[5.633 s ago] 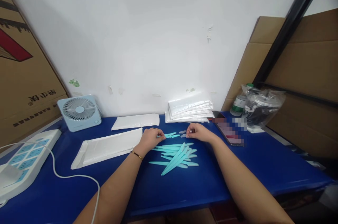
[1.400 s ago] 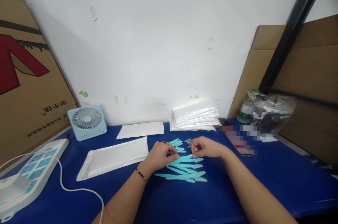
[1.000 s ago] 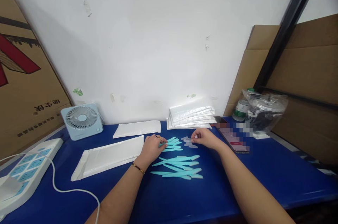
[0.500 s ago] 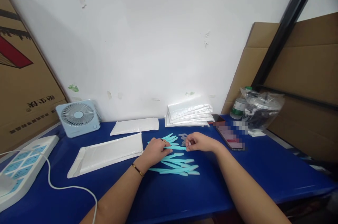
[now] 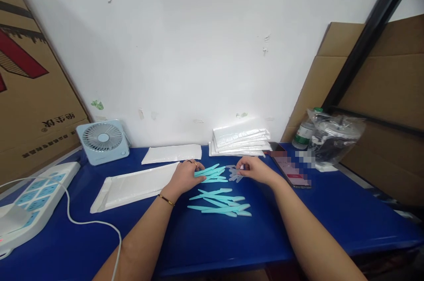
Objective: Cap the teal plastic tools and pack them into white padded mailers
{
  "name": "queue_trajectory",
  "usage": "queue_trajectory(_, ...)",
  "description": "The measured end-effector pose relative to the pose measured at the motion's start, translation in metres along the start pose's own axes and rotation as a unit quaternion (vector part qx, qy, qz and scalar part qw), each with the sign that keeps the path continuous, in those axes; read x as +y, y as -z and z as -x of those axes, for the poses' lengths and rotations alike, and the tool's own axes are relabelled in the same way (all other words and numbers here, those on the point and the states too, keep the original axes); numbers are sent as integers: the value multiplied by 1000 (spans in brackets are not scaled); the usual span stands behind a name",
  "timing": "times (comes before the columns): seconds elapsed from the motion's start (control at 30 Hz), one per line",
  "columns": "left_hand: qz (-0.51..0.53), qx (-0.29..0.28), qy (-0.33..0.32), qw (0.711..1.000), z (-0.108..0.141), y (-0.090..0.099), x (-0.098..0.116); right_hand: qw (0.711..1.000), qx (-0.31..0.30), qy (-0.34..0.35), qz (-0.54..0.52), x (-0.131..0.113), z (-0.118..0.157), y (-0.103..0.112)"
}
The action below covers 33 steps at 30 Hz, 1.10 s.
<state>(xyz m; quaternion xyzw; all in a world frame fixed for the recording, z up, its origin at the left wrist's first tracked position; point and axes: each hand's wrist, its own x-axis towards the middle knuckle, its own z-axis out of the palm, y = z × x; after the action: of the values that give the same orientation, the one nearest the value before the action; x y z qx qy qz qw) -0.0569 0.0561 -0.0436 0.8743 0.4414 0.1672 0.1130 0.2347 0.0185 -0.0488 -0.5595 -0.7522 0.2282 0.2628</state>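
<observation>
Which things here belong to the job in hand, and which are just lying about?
In the job:
turquoise sticks by the left hand
clear pieces by the right hand
perhaps white packets

Apparently just lying about:
fan
power strip
phone
bottle
bag

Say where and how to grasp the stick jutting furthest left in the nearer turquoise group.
Probably grip the stick by its tapered left end, from left and above: it lies flat, that end juts clear of its neighbours, and the rest runs among crossing sticks.
</observation>
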Motion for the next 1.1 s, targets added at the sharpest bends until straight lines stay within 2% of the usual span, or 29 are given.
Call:
queue_trajectory(0.17, 12, -46, -61, 997, 4, -4, 17, 988, -124, 86, 17, -25, 1, -21)
queue_trajectory(0.27, 7, -81, -95, 992, 6, -8, 24, 985, -136, 97, 41, -33, 1, -28)
queue_trajectory(0.37, 9, -101, -109, 989, 5, -11, 26, 988, -120, 90, 35, -33, 1, -28)
queue_trajectory(0.43, 7, -92, -111, 990, 3, -11, 24, 990, -104, 87, 24, -29, 1, -25)
queue_trajectory(0.53, -15, -46, -86, 995, 0, -7, 19, 995, -69, 68, 8, -19, -1, -17)
queue_trajectory(0.63, -25, 5, -43, 999, -3, -3, 14, 1000, 1, 17, 10, -8, -2, -9)
queue_trajectory(0.73, 2, 23, -37, 999, -2, -2, 15, 999, 44, -4, 16, -4, 0, -2)
queue_trajectory(0.8, 17, -2, -57, 998, 0, -4, 20, 1000, -10, 11, 4, -7, 3, 0)
queue_trajectory(0.9, 16, -60, -106, 992, 4, -9, 30, 984, -173, 35, -3, -16, 7, -3)
queue_trajectory(0.93, 15, -75, -120, 990, 5, -10, 33, 977, -210, 41, 6, -19, 8, -5)
queue_trajectory(1.0, 19, -99, -137, 985, 6, -13, 36, 971, -234, 49, 27, -22, 8, -10)
queue_trajectory(1.1, 16, -106, -138, 985, 6, -16, 37, 975, -211, 60, 39, -25, 7, -14)
